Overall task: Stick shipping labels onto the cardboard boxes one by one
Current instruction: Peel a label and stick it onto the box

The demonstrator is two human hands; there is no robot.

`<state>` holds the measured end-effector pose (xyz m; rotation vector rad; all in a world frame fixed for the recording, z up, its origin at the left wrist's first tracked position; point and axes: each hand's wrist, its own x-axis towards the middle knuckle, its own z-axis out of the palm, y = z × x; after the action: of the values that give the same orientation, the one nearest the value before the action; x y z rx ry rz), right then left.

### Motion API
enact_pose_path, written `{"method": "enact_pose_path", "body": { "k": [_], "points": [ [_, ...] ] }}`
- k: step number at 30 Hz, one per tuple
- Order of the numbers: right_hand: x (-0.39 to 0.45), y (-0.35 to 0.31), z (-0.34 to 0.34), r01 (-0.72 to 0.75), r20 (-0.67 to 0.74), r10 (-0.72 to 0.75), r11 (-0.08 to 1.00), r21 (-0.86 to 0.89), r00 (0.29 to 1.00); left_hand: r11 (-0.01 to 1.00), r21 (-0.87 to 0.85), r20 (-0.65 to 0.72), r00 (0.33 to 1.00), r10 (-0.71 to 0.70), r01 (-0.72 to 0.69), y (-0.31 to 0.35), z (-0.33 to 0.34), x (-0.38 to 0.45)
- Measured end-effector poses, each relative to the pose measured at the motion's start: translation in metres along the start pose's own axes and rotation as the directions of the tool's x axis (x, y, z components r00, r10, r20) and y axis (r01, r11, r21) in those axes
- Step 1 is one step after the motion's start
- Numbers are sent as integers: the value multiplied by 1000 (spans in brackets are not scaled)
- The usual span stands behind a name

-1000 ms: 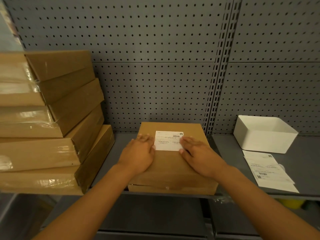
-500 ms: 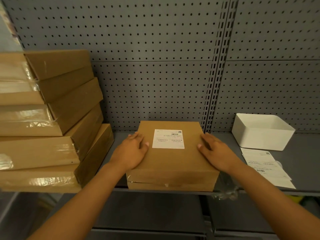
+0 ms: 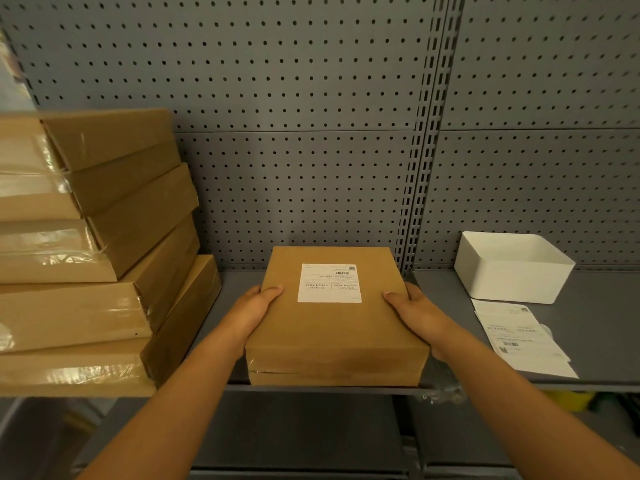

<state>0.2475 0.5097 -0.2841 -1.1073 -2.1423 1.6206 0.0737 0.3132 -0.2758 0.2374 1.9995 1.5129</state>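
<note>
A flat brown cardboard box (image 3: 332,327) lies on the grey shelf (image 3: 595,327) in the middle, with a white shipping label (image 3: 329,283) stuck on its top. My left hand (image 3: 254,311) grips the box's left side, thumb on the top edge. My right hand (image 3: 417,315) grips its right side the same way. A loose stack of white shipping labels (image 3: 519,337) lies on the shelf to the right of the box.
A tilted stack of several taped cardboard boxes (image 3: 86,258) fills the shelf's left end. A white open bin (image 3: 512,268) stands at the back right. Grey pegboard (image 3: 294,133) forms the back wall. Lower shelves show beneath the front edge.
My hands left the label, where they lay flat on the box top, and slid outward to the box's left and right sides, where they now grip it.
</note>
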Motion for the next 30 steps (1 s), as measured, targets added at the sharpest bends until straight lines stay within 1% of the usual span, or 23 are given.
{"method": "enact_pose_path", "body": {
  "k": [2,4,8,12,17,20,25,30],
  "points": [
    [-4,-1,1,57,-17,-57,998,35,998,996,-61,-13,998,60,-60,2,-1,-4],
    [-8,-6,0,137,-60,-134,989,57,989,984,-56,-58,984,168,-171,9,-2,-10],
    [-18,-28,-3,325,-169,-306,941,97,937,900,-57,-99,899,426,-433,31,-8,-25],
    [-30,-46,-9,438,-262,-399,892,110,879,821,-34,-124,818,562,-570,50,-16,-36],
    [-48,-48,-19,489,-349,-422,863,130,837,751,-47,-76,752,655,-659,67,-11,-44],
    [-59,-51,-36,508,-395,-429,853,120,813,723,-80,-95,727,680,-686,78,5,-54],
    [-67,-49,-73,522,-428,-438,848,97,791,716,-134,-56,726,685,-686,90,35,-67],
    [-66,-33,-114,516,-446,-421,849,114,790,713,-145,1,720,694,-686,101,77,-77]
  ]
}}
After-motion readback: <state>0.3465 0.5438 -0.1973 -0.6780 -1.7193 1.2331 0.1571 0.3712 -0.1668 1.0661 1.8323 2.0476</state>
